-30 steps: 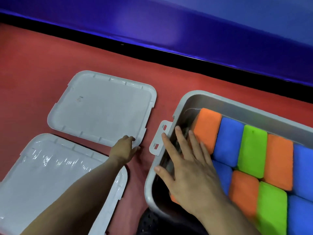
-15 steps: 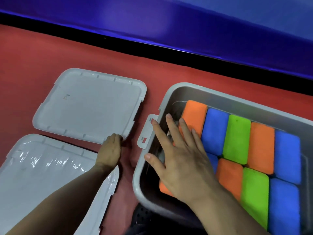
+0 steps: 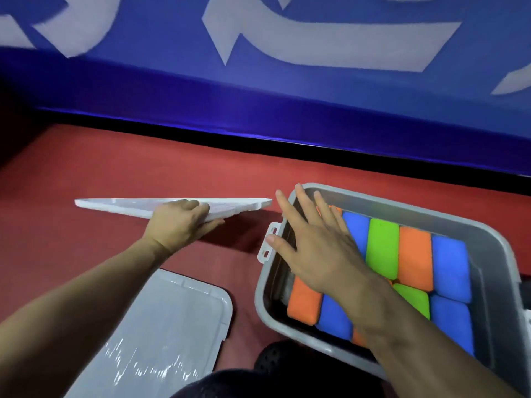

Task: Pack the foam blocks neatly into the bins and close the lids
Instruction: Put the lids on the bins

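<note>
Gripping a gray lid (image 3: 172, 204) by its near edge, the left hand (image 3: 179, 224) holds it tilted off the red floor (image 3: 143, 173). The right hand (image 3: 313, 245), fingers spread flat, hovers over the foam blocks (image 3: 413, 257) packed in the bin (image 3: 402, 202). Held by one edge, the lid may sag or slip, catching the bin's rim crooked.

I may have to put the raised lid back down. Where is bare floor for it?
Bare red floor runs from the blue wall to the second lid, beneath the raised lid the left hand grips. Crowded: the bin, full of blocks, under the right hand.
</note>
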